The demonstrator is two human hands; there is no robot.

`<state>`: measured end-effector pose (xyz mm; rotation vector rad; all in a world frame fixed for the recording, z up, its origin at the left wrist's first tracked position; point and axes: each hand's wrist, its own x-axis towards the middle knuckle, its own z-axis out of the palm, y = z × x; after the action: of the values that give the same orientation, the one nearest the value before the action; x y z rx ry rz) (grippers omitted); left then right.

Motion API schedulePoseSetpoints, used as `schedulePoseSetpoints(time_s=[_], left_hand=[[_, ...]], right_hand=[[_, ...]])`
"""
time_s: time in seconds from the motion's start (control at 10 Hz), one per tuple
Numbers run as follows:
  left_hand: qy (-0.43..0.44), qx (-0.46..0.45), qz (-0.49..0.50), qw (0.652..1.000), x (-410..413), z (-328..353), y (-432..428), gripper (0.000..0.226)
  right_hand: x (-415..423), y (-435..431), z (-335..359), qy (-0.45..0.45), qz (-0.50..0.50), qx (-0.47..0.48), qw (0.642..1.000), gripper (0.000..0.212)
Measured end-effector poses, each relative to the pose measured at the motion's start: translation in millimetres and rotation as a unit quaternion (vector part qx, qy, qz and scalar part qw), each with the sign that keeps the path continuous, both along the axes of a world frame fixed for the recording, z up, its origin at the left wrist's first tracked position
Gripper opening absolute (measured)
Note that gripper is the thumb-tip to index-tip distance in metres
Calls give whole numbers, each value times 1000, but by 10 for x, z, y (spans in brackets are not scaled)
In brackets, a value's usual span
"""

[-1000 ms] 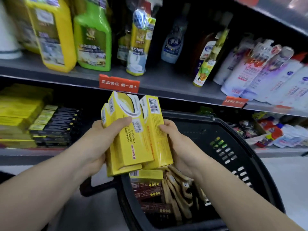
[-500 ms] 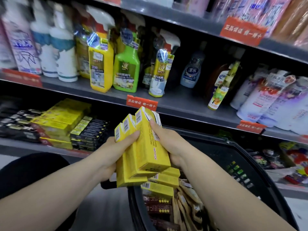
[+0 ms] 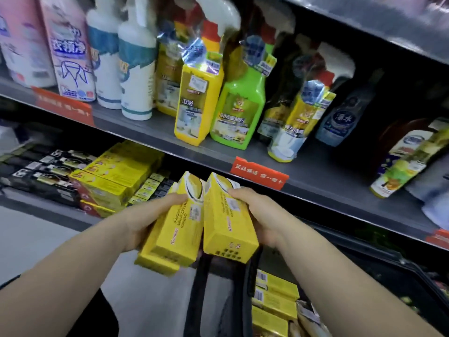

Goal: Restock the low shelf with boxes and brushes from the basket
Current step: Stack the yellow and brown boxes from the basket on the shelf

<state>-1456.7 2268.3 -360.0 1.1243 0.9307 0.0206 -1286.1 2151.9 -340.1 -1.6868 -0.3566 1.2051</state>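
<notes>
Two bundles of yellow cartons sit in our hands, held over the floor between the basket and the low shelf. Our left hand [image 3: 145, 215] curls round the left stack [image 3: 175, 229]; its lower cartons are mostly hidden, so we cannot count them. Our right hand [image 3: 264, 215] grips the right carton [image 3: 226, 222], fingertips hooked over its top face, palm hidden behind it. The two bundles meet along one edge and run lengthwise away from us, far ends tipped up toward a red price tag [image 3: 258, 172]. Their print is too blurred to read.

The black basket [image 3: 364, 254] is cut off at lower right, with spare yellow cartons [image 3: 274, 288] lying flat inside. On the low shelf [image 3: 24, 198], stocked yellow cartons [image 3: 116, 173] lie beside black boxes [image 3: 48, 171]. Spray bottles [image 3: 196, 103] stand on the grey shelf above, and pale floor [image 3: 36, 234] shows below.
</notes>
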Motion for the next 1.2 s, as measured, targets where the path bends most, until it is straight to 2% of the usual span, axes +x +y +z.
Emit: schedulePoseSetpoints(time_s=[0.1, 0.2, 0.3, 0.4, 0.5, 0.7, 0.8, 0.9, 1.0, 1.1, 1.2], left_hand=[[11, 43, 41, 998, -59, -93, 278, 43], [41, 49, 74, 995, -138, -223, 496, 46], [50, 111, 77, 990, -190, -399, 725, 57], [87, 166, 72, 980, -281, -411, 831, 66], [107, 187, 64, 974, -330, -479, 936, 66], [158, 193, 48, 967, -273, -636, 1064, 95], [150, 177, 49, 971, -194, -681, 1067, 95], [130, 168, 53, 976, -134, -725, 1082, 93], [126, 156, 44, 979, -98, -757, 1092, 103], [122, 164, 60, 977, -23, -776, 1067, 95], [125, 163, 60, 977, 19, -791, 1056, 91]], right_hand=[[75, 378, -140, -20, 50, -29, 998, 36], [193, 650, -309, -66, 47, -67, 994, 16], [361, 814, -476, -121, -17, -105, 987, 14], [532, 887, -670, -171, -21, -157, 973, 15], [663, 905, -853, -218, -3, -215, 952, 15], [866, 944, -1156, -344, 113, -282, 889, 15], [924, 960, -1238, -378, 244, -366, 815, 30], [894, 1020, -1343, -418, 406, -426, 692, 67], [781, 1109, -1497, -488, 530, -427, 546, 70], [711, 1194, -1698, -479, 573, -409, 525, 76], [662, 1228, -1858, -463, 598, -398, 520, 72]])
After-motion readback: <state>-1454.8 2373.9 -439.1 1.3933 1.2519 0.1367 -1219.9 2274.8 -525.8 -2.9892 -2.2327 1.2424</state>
